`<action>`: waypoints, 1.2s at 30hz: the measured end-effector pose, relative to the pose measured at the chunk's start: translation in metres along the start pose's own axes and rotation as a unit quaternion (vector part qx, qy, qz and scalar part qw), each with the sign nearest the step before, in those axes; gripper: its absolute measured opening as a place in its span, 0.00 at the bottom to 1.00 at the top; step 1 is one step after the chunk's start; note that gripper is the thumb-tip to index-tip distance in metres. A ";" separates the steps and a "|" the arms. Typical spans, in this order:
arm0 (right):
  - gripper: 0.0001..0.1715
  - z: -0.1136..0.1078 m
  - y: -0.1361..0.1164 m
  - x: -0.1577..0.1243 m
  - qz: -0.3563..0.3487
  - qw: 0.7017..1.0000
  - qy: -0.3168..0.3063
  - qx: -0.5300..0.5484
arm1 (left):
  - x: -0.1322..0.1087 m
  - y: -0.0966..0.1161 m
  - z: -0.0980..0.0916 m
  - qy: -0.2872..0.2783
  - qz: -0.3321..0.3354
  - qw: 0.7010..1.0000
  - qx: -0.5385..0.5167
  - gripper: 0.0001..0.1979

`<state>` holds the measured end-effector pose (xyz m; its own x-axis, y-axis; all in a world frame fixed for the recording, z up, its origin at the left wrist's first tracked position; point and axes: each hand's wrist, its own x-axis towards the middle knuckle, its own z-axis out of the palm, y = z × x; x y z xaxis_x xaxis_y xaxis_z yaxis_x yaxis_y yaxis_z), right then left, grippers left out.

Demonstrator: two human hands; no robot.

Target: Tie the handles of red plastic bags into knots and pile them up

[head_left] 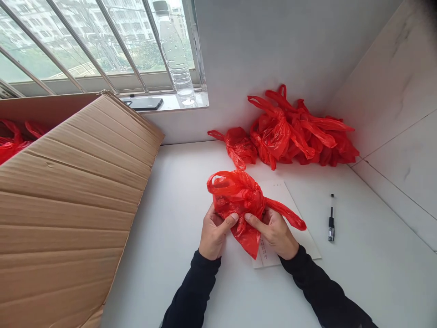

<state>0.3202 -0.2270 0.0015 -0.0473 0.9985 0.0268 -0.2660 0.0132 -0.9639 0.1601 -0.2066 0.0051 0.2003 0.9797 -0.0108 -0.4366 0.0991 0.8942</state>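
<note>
both hands held one knotted red plastic bag [244,196] between them, thumbs on its near side and most of the other fingers hidden behind or beneath it; the left hand [214,233] pinched the lower left of the bag, the right hand [276,231] its lower right, and the thumb tips were close together but apart; the bag was in front of the person, above the white table [164,273], partly covering a sheet of paper [307,246] with small printed or written marks; one loop handle bulged toward the upper left, another stuck out past the right hand, and a pointed corner hung down between the wrists; what the bag contained could not be told.

to the right of the paper lay a clear-barrelled pen [331,225]; farther back, against the wall, a heap of red plastic bags [297,132] was piled up, with a smaller tied red bag [240,145] at its left end; a corrugated cardboard box [75,196] stood on the left, more red bags [15,141] showing inside; on the windowsill [201,99] were a smartphone [145,104] and a clear plastic bottle [175,57], beside the metal bars [119,41].
</note>
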 end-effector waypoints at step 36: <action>0.32 0.001 -0.013 0.001 0.012 0.997 -0.023 0.072 | 0.001 0.004 0.002 -0.002 0.012 1.000 -0.002 0.35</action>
<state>0.3229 -0.2259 0.0146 -0.0981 0.9950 0.0188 -0.4003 -0.0222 -0.9161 0.1601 -0.2058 0.0098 0.1930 0.9811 0.0126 -0.4454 0.0761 0.8921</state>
